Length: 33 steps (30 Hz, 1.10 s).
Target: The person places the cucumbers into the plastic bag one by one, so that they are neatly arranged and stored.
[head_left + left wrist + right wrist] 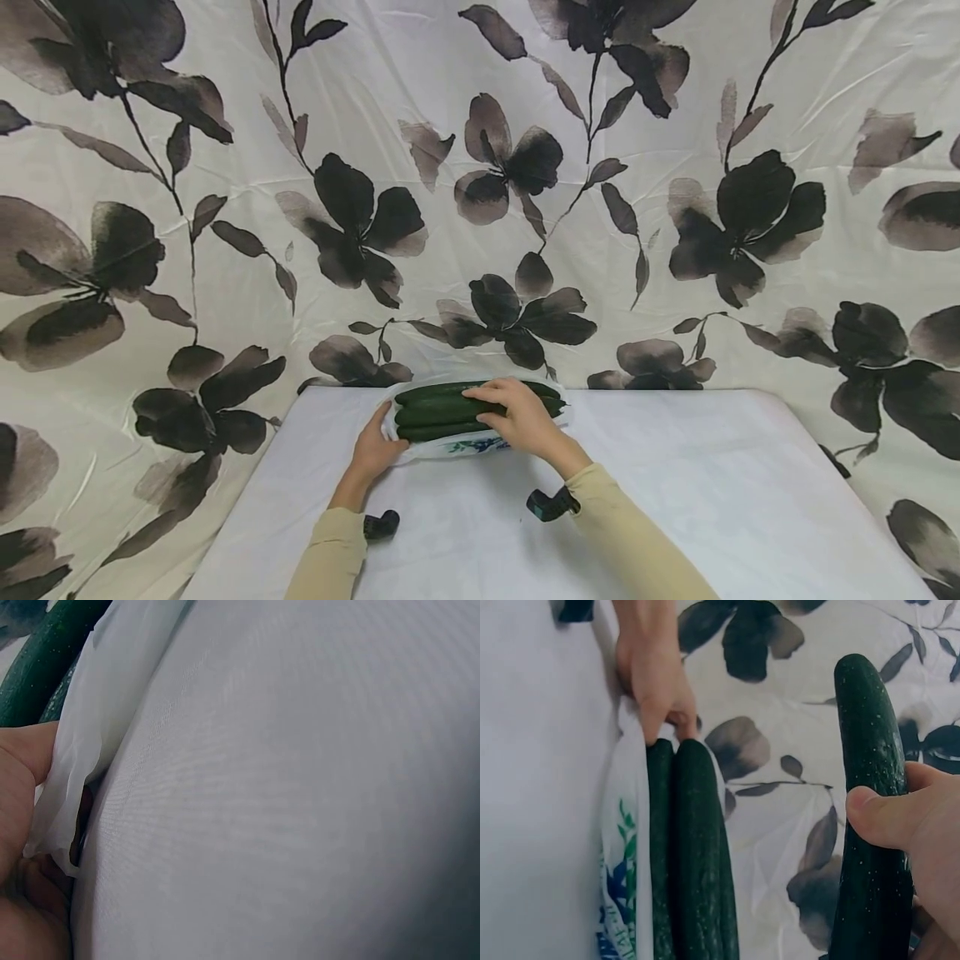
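Note:
Several long dark green cucumbers lie side by side in a white plastic bag printed with blue and green. My right hand grips one cucumber, its thumb across the near side. In the right wrist view this cucumber shows apart from the others. At the bag's left end, my left hand holds the bag's edge, with the thumb and fingers spread around the cucumber ends. The left wrist view has the thin plastic between thumb and fingers, some of which are hidden under it.
Beneath the bag is a table with a white cloth. A floral curtain hangs right behind its far edge. Dark wrist cameras sit on both wrists, the right one above the cloth.

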Motion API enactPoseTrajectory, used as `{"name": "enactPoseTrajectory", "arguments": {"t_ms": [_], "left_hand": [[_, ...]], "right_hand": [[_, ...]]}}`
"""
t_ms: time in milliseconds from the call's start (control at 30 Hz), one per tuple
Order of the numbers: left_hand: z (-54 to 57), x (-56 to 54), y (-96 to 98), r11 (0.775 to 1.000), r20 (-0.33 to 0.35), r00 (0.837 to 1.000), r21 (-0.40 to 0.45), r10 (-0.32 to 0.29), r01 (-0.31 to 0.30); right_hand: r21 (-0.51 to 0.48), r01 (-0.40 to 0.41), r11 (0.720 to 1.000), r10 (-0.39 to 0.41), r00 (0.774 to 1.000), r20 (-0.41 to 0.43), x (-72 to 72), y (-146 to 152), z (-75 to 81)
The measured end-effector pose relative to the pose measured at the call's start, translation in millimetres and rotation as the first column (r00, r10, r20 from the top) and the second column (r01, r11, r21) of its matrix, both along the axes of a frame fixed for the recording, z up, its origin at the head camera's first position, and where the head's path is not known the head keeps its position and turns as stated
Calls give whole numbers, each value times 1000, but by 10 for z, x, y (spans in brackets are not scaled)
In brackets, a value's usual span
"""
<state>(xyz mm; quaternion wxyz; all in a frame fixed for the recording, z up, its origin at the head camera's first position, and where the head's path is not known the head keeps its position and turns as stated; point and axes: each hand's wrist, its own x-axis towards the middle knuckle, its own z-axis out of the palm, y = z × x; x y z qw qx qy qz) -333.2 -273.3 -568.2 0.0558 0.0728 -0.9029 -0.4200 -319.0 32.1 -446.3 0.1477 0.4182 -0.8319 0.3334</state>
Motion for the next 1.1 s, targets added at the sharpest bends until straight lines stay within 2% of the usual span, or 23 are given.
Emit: {"name": "enactPoseTrajectory", "arguments": {"t_ms": [233, 433, 700, 1000, 1100], "left_hand": [[63, -15, 58, 1000, 5, 1000, 4, -8, 8], [70, -57, 89, 1000, -10, 1000, -1, -13, 13], [44, -35, 104, 1000, -27, 1000, 3, -13, 14], [-40, -35, 0, 1000, 8, 1000, 5, -4, 4], [-12, -10, 10, 1000, 17, 1000, 12, -4, 4]], "right_hand": [[-12, -20, 1000, 21, 999, 47, -180, -78, 78], [-19, -5, 1000, 7, 997, 76, -311, -149, 75], [15, -16, 1000, 14, 993, 120, -448, -248, -42], [49, 2, 999, -8, 991, 132, -607, -387, -191], [44, -1, 999, -5, 991, 132, -636, -414, -216]]}}
